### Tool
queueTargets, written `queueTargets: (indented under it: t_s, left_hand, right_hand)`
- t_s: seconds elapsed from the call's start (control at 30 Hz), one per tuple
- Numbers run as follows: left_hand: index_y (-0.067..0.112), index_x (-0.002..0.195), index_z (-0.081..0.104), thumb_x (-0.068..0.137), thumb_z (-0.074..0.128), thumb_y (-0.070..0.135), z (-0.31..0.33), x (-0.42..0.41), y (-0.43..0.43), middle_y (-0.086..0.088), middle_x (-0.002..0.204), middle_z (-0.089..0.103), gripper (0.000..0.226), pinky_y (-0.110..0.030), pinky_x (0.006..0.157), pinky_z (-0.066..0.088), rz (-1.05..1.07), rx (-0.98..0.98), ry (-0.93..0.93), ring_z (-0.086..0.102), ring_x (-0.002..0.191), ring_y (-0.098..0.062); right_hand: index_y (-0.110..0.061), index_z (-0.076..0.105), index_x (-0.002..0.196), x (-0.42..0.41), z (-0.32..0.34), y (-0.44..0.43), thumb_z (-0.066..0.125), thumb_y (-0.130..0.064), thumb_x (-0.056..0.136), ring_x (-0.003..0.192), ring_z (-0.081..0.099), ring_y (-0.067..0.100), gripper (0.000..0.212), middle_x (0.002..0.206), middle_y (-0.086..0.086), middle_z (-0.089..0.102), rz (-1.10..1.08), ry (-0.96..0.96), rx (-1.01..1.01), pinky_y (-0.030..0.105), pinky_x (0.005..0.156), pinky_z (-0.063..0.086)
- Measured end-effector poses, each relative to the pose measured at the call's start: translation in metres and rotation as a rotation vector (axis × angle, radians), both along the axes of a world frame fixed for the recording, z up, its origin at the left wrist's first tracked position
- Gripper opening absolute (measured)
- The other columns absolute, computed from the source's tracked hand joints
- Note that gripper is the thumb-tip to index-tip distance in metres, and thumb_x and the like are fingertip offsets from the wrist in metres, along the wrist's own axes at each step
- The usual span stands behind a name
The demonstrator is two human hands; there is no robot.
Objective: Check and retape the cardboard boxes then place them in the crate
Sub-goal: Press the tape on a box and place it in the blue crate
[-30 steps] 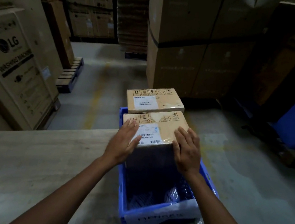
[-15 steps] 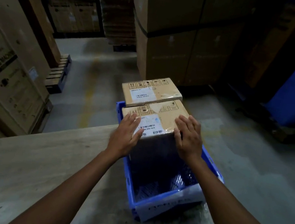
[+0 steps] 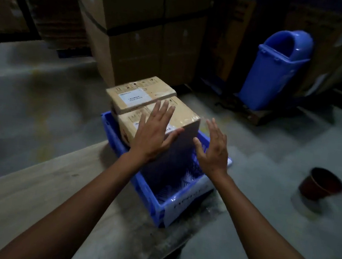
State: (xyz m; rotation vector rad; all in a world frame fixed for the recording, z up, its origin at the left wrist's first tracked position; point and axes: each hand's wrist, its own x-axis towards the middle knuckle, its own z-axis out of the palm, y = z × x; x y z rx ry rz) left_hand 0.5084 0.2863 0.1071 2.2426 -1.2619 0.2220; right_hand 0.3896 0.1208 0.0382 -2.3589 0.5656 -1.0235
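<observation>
The nearer brown cardboard box (image 3: 186, 118) stands in the blue plastic crate (image 3: 150, 194) at the grey desk's (image 3: 23, 207) edge, a like box (image 3: 140, 93) behind it; left hand (image 3: 153, 135) flat over its top, grip slack, fingers straight; right hand (image 3: 213, 150) just beside it, grip open, holding nothing

The far box (image 3: 140, 94) and near box (image 3: 186, 118) fill the crate's (image 3: 146, 191) upper half at frame centre. Its lower half shows open mesh floor. The left hand (image 3: 153, 135) spreads flat over the near box; the right hand (image 3: 213, 150) hangs open just right of it, apart. Bare table (image 3: 23, 207) lies lower left. Floor at right runs to a pot (image 3: 320, 183). A bin (image 3: 272, 71) and cartons (image 3: 139, 37) wall the top.
</observation>
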Motion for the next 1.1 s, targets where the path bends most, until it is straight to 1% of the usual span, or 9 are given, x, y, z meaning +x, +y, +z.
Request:
queueTargets:
  t_s: [0.27,0.4,0.5,0.63,0.7,0.83,0.93,1.03,1.1]
  left_hand:
    - [0.013,0.156,0.03,0.094,0.03,0.063,-0.049,-0.102,-0.048,-0.005,0.165,0.022,0.079,-0.046,0.122,0.014,-0.406,-0.038,0.267,0.013,0.154,-0.016]
    - [0.01,0.153,0.037,0.104,0.043,0.043,-0.063,-0.173,-0.08,-0.008,0.161,0.033,0.059,-0.033,0.123,0.019,-0.55,-0.043,0.501,0.026,0.15,-0.019]
    - [0.013,0.15,0.043,0.107,0.037,0.041,-0.075,-0.225,-0.108,-0.003,0.156,0.041,0.051,-0.02,0.112,0.021,-0.567,0.02,0.714,0.034,0.145,-0.017]
    - [0.013,0.151,0.042,0.106,0.029,0.051,-0.091,-0.295,-0.145,-0.006,0.157,0.04,0.06,-0.04,0.121,0.025,-0.583,0.112,1.118,0.036,0.145,-0.021]
    - [0.012,0.151,0.041,0.107,0.025,0.051,-0.101,-0.331,-0.162,-0.009,0.157,0.039,0.061,-0.046,0.119,0.027,-0.57,0.173,1.239,0.036,0.145,-0.024]
    - [0.012,0.149,0.044,0.105,0.023,0.057,-0.132,-0.397,-0.203,-0.011,0.157,0.039,0.067,-0.052,0.117,0.028,-0.48,0.296,1.346,0.036,0.144,-0.026]
    - [0.012,0.148,0.046,0.104,0.023,0.058,-0.162,-0.44,-0.237,-0.013,0.157,0.039,0.067,-0.052,0.116,0.028,-0.412,0.368,1.385,0.036,0.145,-0.027]
    - [0.011,0.146,0.047,0.104,0.023,0.059,-0.194,-0.476,-0.273,-0.014,0.157,0.038,0.068,-0.052,0.115,0.028,-0.343,0.427,1.395,0.034,0.145,-0.028]
    - [0.01,0.147,0.046,0.103,0.024,0.06,-0.221,-0.497,-0.296,-0.014,0.158,0.036,0.07,-0.052,0.116,0.026,-0.282,0.459,1.407,0.032,0.147,-0.028]
  right_hand:
    - [-0.006,0.049,0.143,-0.148,-0.021,0.024,0.06,-0.032,0.088,0.129,0.05,0.035,0.062,0.144,0.015,0.053,-0.446,0.053,0.119,0.04,0.106,0.039]
    - [-0.011,0.045,0.147,-0.241,-0.035,0.023,0.065,-0.028,0.091,0.129,0.051,0.031,0.062,0.143,0.013,0.051,-0.658,0.073,0.248,0.045,0.104,0.046]
    - [-0.012,0.045,0.146,-0.307,-0.046,0.017,0.068,-0.027,0.092,0.126,0.054,0.031,0.06,0.142,0.014,0.052,-0.848,0.014,0.375,0.045,0.101,0.047]
    - [-0.012,0.049,0.142,-0.394,-0.057,0.009,0.062,-0.028,0.099,0.123,0.056,0.028,0.048,0.14,0.01,0.056,-1.041,-0.187,0.672,0.035,0.1,0.045]
    - [-0.017,0.053,0.137,-0.439,-0.07,0.003,0.057,-0.039,0.099,0.122,0.057,0.029,0.044,0.136,0.006,0.059,-1.095,-0.286,0.82,0.042,0.103,0.047]
    - [-0.033,0.054,0.12,-0.527,-0.112,-0.017,0.046,-0.07,0.083,0.117,0.058,0.03,0.052,0.124,-0.001,0.059,-1.152,-0.402,1.023,0.057,0.102,0.048]
    - [-0.022,0.051,0.136,-0.577,-0.141,-0.036,0.042,-0.052,0.103,0.122,0.055,0.03,0.045,0.135,0.003,0.054,-1.127,-0.525,1.19,0.046,0.095,0.049]
    - [-0.018,0.047,0.145,-0.613,-0.18,-0.064,0.038,-0.05,0.106,0.127,0.053,0.031,0.051,0.143,0.003,0.052,-1.123,-0.546,1.328,0.038,0.085,0.045]
    - [-0.018,0.044,0.148,-0.629,-0.208,-0.081,0.036,-0.051,0.106,0.128,0.051,0.026,0.054,0.142,-0.001,0.051,-1.117,-0.528,1.398,0.04,0.092,0.044]
